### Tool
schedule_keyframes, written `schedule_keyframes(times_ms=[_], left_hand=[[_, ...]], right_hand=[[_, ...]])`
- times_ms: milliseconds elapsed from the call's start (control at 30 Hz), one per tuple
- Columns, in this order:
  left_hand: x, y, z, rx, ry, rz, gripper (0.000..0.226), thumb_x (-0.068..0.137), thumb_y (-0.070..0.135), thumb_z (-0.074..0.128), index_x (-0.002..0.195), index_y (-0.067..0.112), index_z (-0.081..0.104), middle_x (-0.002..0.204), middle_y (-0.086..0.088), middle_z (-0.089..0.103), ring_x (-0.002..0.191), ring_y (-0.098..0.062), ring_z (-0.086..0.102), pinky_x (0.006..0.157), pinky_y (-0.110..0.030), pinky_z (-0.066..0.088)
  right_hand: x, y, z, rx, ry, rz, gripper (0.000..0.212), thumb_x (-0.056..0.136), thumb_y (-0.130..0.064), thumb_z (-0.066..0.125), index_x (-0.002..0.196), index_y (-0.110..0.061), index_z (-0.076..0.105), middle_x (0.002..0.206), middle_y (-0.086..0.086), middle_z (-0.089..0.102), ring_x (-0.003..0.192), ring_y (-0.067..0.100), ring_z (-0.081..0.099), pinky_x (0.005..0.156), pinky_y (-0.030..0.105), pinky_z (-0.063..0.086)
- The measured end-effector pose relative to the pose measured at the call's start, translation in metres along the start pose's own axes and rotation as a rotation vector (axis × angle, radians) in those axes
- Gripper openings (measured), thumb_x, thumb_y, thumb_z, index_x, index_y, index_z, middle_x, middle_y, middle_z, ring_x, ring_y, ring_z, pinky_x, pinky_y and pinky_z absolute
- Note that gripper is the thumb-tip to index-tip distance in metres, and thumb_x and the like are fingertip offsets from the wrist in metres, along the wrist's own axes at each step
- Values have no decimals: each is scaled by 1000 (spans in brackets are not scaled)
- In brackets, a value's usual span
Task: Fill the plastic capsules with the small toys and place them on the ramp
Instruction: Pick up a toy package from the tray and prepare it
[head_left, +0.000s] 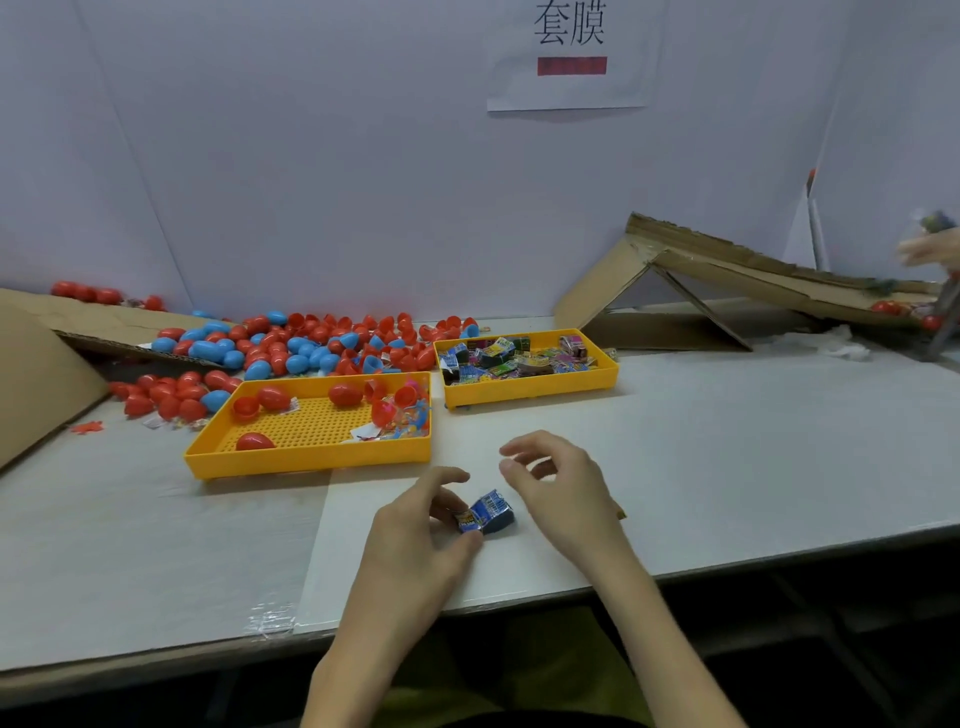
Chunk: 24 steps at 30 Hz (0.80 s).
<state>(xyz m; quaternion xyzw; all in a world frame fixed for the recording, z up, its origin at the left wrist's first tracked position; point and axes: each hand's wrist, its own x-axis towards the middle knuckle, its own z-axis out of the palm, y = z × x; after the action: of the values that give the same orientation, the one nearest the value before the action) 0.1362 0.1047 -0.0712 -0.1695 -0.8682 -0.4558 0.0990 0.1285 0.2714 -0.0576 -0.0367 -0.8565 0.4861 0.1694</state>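
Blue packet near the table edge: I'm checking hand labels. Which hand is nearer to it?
Left. The left hand pinches the blue packet at its left end; the right hand hovers just to its right, holding nothing.

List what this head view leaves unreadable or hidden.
Head view: blue packet pinched by the left hand: print too blurred to read.
Head view: cardboard ramp: lower end cut off by the right edge.
Head view: another person's hand at that edge: motion-blurred, contents unclear.
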Motion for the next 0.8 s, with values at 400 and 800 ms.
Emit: schedule_keyframes(times_ms=[400, 800], left_hand=[[0, -2, 0, -39, 15, -4, 51, 78, 9, 81, 108, 41, 56, 84, 14, 68, 87, 6, 62, 75, -3, 45], [1, 0, -1, -52, 34, -25, 45, 75, 8, 82, 108, 30, 60, 82, 14, 69, 85, 7, 61, 72, -4, 43]], right_hand=[[-6, 3, 0, 17, -111, -14, 16, 83, -23, 78, 96, -26, 70, 70, -4, 66, 63, 5, 56, 64, 19, 46], [-4, 11, 1, 59, 31, -52, 16, 90, -10, 68, 99, -23, 71, 64, -7, 61, 63, -2, 58, 60, 7, 43]])
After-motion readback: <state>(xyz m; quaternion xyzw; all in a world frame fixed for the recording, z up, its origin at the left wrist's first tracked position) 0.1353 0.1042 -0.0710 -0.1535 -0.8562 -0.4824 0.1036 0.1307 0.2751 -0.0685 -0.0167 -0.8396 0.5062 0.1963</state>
